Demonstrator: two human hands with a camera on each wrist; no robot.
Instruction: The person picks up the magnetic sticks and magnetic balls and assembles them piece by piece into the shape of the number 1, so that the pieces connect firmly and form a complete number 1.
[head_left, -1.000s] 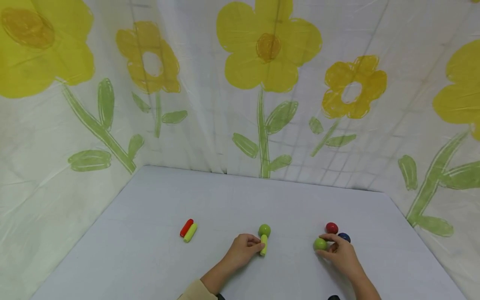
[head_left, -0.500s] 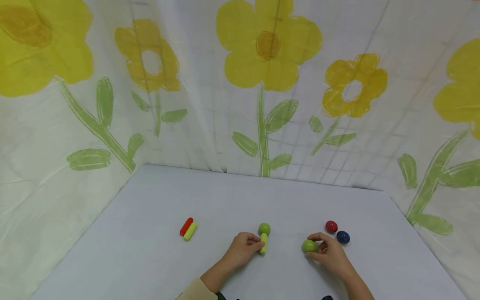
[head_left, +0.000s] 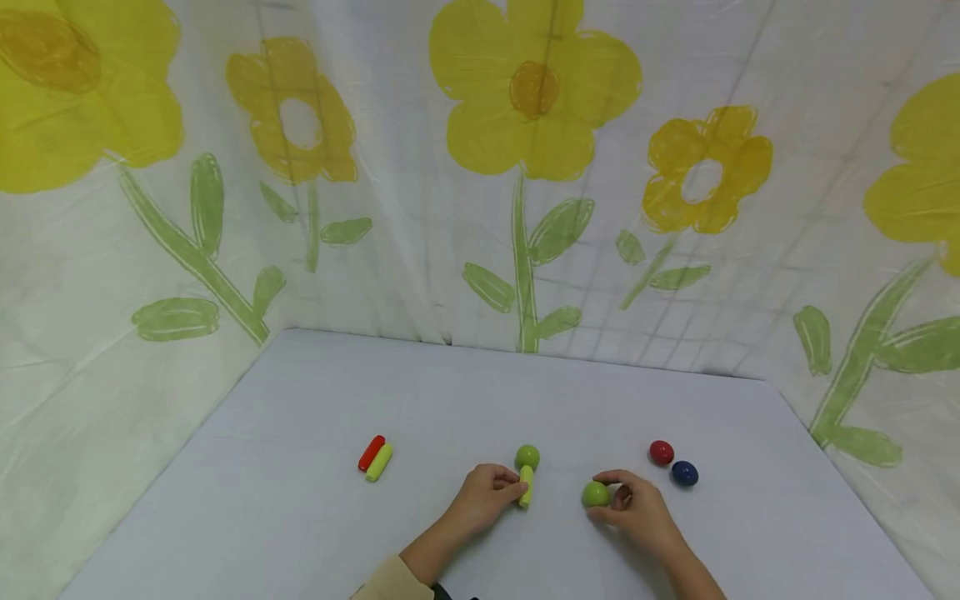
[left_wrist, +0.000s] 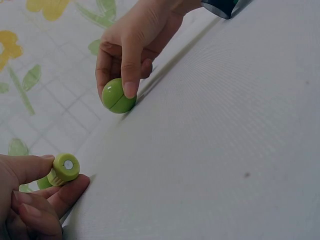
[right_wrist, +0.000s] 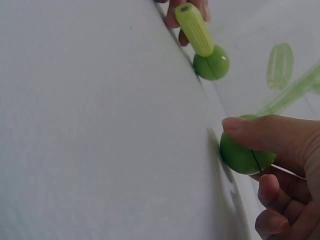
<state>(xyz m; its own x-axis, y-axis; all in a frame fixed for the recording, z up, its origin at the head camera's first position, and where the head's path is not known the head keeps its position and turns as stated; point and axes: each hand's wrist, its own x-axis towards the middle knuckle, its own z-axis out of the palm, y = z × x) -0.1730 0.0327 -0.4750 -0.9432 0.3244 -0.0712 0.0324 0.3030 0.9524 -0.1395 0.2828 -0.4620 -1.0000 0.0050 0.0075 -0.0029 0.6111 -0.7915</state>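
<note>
My left hand pinches a short yellow-green rod between thumb and fingers. A green ball sits against the rod's far end; in the right wrist view that ball meets the rod end to end. The rod's near end shows a pale round disc in the left wrist view. To the right, my right hand grips a second green ball, thumb on one side and fingers on the other. This ball, with a seam line round it, is apart from the rod.
A red rod and another yellow-green rod lie side by side on the white table at left. A red ball and a dark blue ball rest right of my right hand. A flower-printed curtain stands behind.
My right hand has moved left with its green ball, away from the red and blue balls and closer to the rod. The left hand has stayed in place, holding the rod.
</note>
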